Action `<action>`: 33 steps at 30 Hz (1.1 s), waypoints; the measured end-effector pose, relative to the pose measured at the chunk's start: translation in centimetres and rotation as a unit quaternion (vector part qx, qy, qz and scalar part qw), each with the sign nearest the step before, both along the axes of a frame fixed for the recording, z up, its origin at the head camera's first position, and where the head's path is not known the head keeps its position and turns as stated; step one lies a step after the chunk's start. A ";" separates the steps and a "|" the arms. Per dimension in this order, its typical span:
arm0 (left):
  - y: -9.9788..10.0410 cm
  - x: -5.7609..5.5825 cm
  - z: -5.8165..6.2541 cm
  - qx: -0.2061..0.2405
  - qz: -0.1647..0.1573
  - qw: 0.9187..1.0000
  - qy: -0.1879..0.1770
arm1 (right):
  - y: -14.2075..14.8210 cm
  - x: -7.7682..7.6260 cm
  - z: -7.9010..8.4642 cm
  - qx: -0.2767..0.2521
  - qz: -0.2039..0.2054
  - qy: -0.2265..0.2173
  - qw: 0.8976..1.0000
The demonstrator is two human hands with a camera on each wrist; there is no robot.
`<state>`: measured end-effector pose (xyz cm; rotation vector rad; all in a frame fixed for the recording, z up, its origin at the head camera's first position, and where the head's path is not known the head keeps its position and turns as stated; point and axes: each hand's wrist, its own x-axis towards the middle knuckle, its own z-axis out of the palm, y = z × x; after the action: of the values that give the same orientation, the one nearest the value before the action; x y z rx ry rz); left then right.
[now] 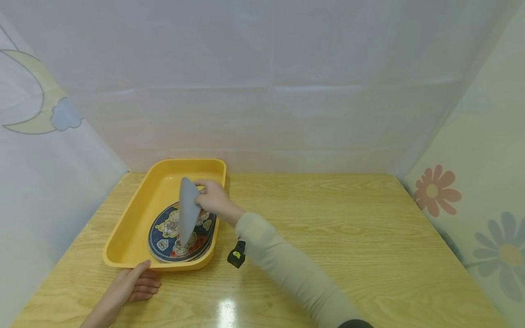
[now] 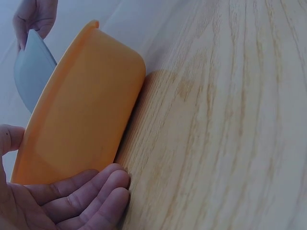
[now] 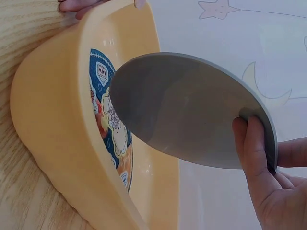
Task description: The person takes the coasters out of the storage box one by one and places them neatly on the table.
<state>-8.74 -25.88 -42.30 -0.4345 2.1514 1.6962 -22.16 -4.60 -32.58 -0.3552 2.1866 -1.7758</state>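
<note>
My right hand (image 1: 215,199) pinches a thin round mat (image 1: 188,212) by its edge, thumb on one face and fingers on the other. The mat is tilted steeply, and its plain grey side shows in the right wrist view (image 3: 187,108). Beneath it, a stack of round mats (image 1: 164,230) with a dark blue cartoon print lies in the near part of a yellow tray (image 1: 139,207). My left hand (image 1: 132,284) holds the tray's near edge. Its thumb lies over the rim, with the fingers against the outer wall (image 2: 91,105).
The tray stands at the left of a wooden table (image 1: 320,228), its far end close to a pale cloth backdrop (image 1: 262,123). Printed cloth walls flank the table at left and right. A small black device (image 1: 236,256) hangs at the right wrist.
</note>
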 end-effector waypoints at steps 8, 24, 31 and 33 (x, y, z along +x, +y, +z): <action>0.1 0.1 0.3 -0.006 0.000 1.000 0.000 | 0.9 0.2 0.4 -0.029 0.006 0.005 1.000; -0.2 0.2 0.3 0.003 0.004 1.000 -0.010 | 2.4 -0.3 1.1 -0.060 0.008 0.008 0.998; -0.1 0.1 0.3 0.003 0.005 1.000 -0.008 | 3.4 -0.5 1.8 -0.062 0.001 0.005 0.998; 0.0 0.1 0.3 0.001 0.004 1.000 -0.007 | 3.7 -0.5 1.9 -0.065 0.002 0.003 0.998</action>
<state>-8.68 -25.88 -41.97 -0.4534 2.1415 1.6948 -22.69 -0.93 -30.66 -0.3953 2.0788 -1.9221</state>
